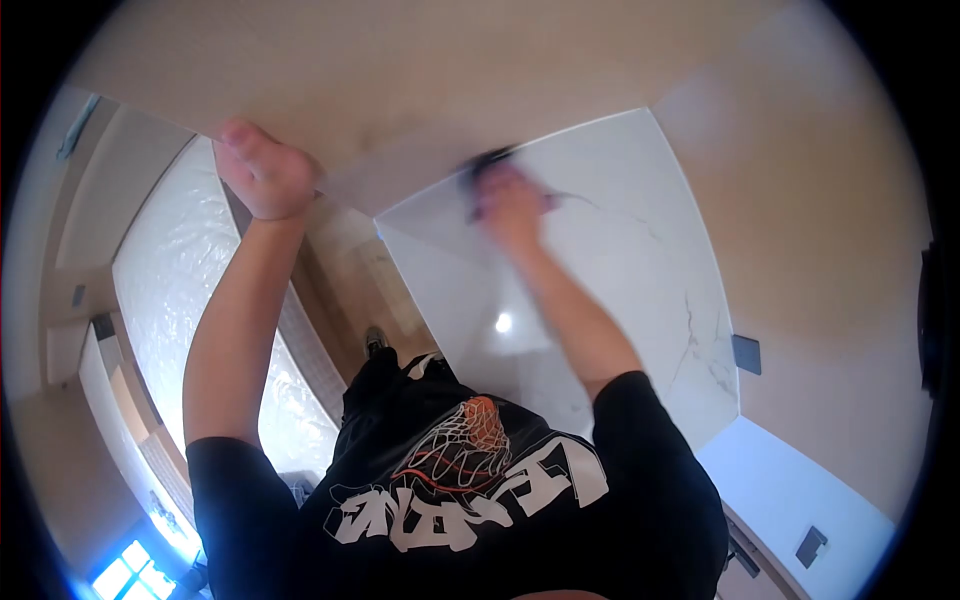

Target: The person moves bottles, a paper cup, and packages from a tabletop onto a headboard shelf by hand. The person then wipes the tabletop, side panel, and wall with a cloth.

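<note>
1. Nearest is the person's black T-shirt [660,480], with both bare arms stretching forward from it.
2. The right arm goes out over the white veined top [610,280], elbow slightly bent. The right hand [512,205] is blurred, but its fingers seem closed upon a dark thing [490,158], maybe a cloth, at the top's far edge, beside the beige wall [420,80]. The palm seems turned down, probably so that it can press evenly.
3. The left arm is raised higher, almost straight. The left hand [265,175] is at the lower border of the wall, perhaps to give balance; how far it is open, or whether it has hold of something, I cannot tell.
4. Beyond, at the left, lies shiny plastic sheeting [185,265], and farther a bright window [133,575].
</note>
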A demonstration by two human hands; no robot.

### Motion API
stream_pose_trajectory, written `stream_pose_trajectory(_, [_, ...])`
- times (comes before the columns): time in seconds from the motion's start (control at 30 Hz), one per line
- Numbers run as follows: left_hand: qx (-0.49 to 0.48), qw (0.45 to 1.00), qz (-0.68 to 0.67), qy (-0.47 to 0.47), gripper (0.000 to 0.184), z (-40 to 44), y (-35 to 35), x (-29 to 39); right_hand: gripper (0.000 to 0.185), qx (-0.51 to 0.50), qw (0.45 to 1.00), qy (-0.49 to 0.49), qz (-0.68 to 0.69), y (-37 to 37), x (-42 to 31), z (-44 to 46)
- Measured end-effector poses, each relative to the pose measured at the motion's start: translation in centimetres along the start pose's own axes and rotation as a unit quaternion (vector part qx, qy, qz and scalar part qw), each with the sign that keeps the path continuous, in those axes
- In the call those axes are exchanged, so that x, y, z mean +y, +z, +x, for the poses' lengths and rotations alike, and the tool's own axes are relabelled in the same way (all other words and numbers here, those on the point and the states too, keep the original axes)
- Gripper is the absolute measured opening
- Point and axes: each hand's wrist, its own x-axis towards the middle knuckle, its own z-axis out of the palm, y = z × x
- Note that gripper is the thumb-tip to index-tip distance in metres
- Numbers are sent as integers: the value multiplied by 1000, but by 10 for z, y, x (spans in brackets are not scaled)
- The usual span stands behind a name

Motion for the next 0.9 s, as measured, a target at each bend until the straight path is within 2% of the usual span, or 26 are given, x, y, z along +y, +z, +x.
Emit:
stream_pose_trajectory(0.03, [9,1000,3,-11,63,0,1,0,37,-103,993,-7,63,9,-55,-8])
stream_pose_trajectory(0.07, [19,1000,6,-21,64,1,3,0,43,-173,971,-150,65,2,-104,-11])
stream_pose_trajectory(0.1, [27,1000,0,3,65,4,7,5,42,-78,984,-130,90,9,-142,-35])
stream_pose_trajectory(0.17, [41,998,-14,54,67,12,18,15,38,-55,985,-137,85,9,-158,-38])
stream_pose_trajectory(0.27, [-26,998,52,4,80,6,-4,6,35,-56,975,-140,164,-2,-132,-37])
stream_pose_trajectory(0.33, [-3,1000,23,13,80,7,3,0,33,-98,968,-145,177,-16,-67,-21])
stream_pose_trajectory(0.37, [11,1000,10,16,80,6,6,-2,33,-50,978,-92,181,-14,-20,-21])
stream_pose_trajectory(0.4, [-2,1000,5,2,80,5,5,-3,35,-86,996,8,38,-55,5,-6])
stream_pose_trajectory(0.43, [-16,1000,2,-11,80,3,3,-2,37,-23,995,35,90,-64,55,-4])
stream_pose_trajectory(0.47, [-29,999,0,-23,80,3,0,-2,40,44,996,74,13,-82,90,-3])
stream_pose_trajectory(0.5, [-19,999,6,-34,79,2,0,-1,45,52,995,75,-34,-87,144,-6])
stream_pose_trajectory(0.53, [-8,999,12,-44,79,1,3,1,48,7,987,141,-78,-92,186,-20])
stream_pose_trajectory(0.57, [-4,999,9,-36,73,2,3,2,44,39,973,171,-150,-73,234,-35])
stream_pose_trajectory(0.6, [-1,1000,6,-29,68,3,3,2,48,35,961,230,-149,-76,245,-40])
stream_pose_trajectory(0.67, [-7,1000,-3,1,59,4,3,1,50,38,944,232,-233,-67,233,-40])
stream_pose_trajectory(0.73, [-4,1000,19,2,62,2,1,-4,51,64,974,154,-154,-83,151,-23])
stream_pose_trajectory(0.77, [5,1000,27,-1,61,0,2,-1,46,77,974,82,-197,-54,130,-26])
stream_pose_trajectory(0.8, [14,999,35,-3,61,-2,3,1,37,68,982,69,-161,-54,73,-22])
stream_pose_trajectory(0.83, [33,999,33,3,56,-2,8,10,32,45,994,-1,-103,-63,18,-21])
stream_pose_trajectory(0.87, [54,998,30,16,54,4,11,19,31,-77,997,19,5,-63,-29,-28])
stream_pose_trajectory(0.9, [47,998,21,27,54,6,13,25,35,-85,995,41,31,-27,-54,-65])
